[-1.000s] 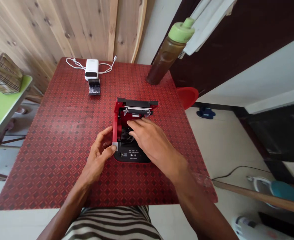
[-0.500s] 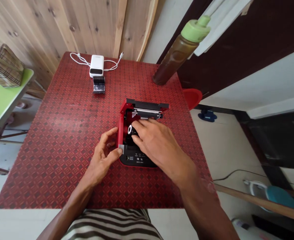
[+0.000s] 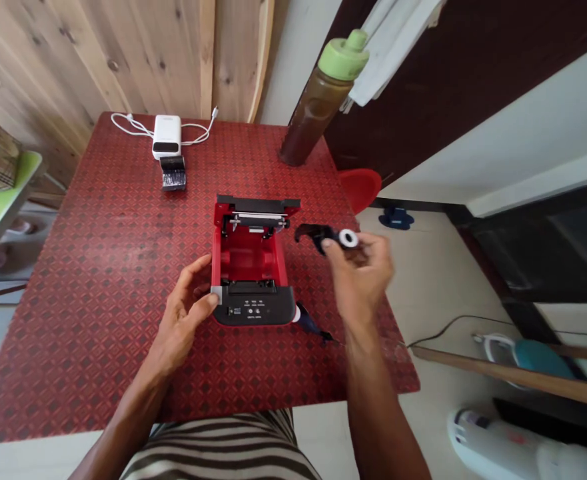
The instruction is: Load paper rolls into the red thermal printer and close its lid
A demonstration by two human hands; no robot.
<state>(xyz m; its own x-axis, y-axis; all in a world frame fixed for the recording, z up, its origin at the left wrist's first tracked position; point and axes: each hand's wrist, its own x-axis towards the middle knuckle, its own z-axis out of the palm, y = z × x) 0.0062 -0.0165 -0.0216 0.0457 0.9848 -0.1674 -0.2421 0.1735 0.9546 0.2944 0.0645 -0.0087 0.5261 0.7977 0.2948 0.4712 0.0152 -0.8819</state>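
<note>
A small red and black label printer (image 3: pixel 253 308) sits on the table, its lid (image 3: pixel 258 204) raised and its red inner bay (image 3: pixel 250 257) bare. My left hand (image 3: pixel 186 303) grips the printer's left side, thumb on the grey front corner and fingers along the wall. To the right of the printer, above the table, my right hand (image 3: pixel 366 270) is closed on a black ribbon roll (image 3: pixel 330 239) with a white core. A loose dark tail of it sticks out leftward. By the printer's front right corner lies a dark piece with a white end (image 3: pixel 310 323).
A white power bank (image 3: pixel 166 135) with a white cable lies at the back left, a small black roll (image 3: pixel 174 175) before it. A tall brown bottle with a green cap (image 3: pixel 318 100) stands at the back right. A red stool (image 3: pixel 360 189) is beyond the patterned table (image 3: pixel 103 320).
My right hand has lifted the black roll out of the printer bay and carried it right. My left hand keeps its hold on the printer. The whole view has shifted slightly.
</note>
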